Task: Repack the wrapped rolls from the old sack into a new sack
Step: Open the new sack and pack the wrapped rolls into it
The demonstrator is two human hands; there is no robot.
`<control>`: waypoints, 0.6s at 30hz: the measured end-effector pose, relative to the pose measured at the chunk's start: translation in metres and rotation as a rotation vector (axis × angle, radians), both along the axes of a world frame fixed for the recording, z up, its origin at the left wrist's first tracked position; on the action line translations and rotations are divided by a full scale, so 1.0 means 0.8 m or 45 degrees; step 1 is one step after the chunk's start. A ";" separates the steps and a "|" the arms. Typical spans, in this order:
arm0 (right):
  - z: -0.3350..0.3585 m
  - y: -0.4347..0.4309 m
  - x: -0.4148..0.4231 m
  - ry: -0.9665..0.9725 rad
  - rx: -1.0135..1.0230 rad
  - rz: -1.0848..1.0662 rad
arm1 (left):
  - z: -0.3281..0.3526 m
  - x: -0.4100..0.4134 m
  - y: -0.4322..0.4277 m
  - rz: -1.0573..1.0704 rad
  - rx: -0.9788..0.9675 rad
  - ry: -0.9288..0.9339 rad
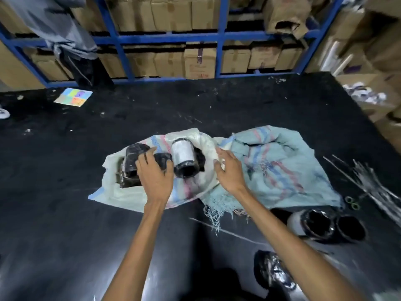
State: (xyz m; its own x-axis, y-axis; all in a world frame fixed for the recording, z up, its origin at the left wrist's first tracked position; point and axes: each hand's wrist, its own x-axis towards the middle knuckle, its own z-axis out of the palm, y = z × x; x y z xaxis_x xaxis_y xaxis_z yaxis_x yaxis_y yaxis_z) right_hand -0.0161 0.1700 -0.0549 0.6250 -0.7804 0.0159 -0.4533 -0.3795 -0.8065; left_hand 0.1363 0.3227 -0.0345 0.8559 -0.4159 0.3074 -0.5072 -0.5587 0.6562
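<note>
Here, left hand grips a wrapped roll — seat it low. Right hand, pinching the sack rim, should hold it wide.

white sack: mouth open | in it: 1 silver roll on its side, black-wrapped rolls | green sack: crumpled, frayed, touching it | 2 loose rolls nearby

You face a dark, dust-flecked worktop. Behind it, a blue steel rack holds brown cartons; more stacked right.
</note>
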 end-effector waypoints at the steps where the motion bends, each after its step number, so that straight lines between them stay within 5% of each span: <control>1: 0.003 -0.004 -0.046 0.022 -0.017 -0.031 | -0.003 -0.037 -0.012 -0.125 -0.023 0.010; 9: -0.002 -0.045 -0.360 0.493 -0.177 -0.341 | -0.064 -0.317 -0.097 -1.168 0.379 0.396; 14: -0.016 -0.064 -0.473 0.841 0.032 -0.461 | -0.106 -0.409 -0.138 -1.231 0.621 0.628; 18: -0.073 -0.081 -0.519 0.582 0.321 -0.552 | -0.141 -0.442 -0.173 -1.183 0.679 0.768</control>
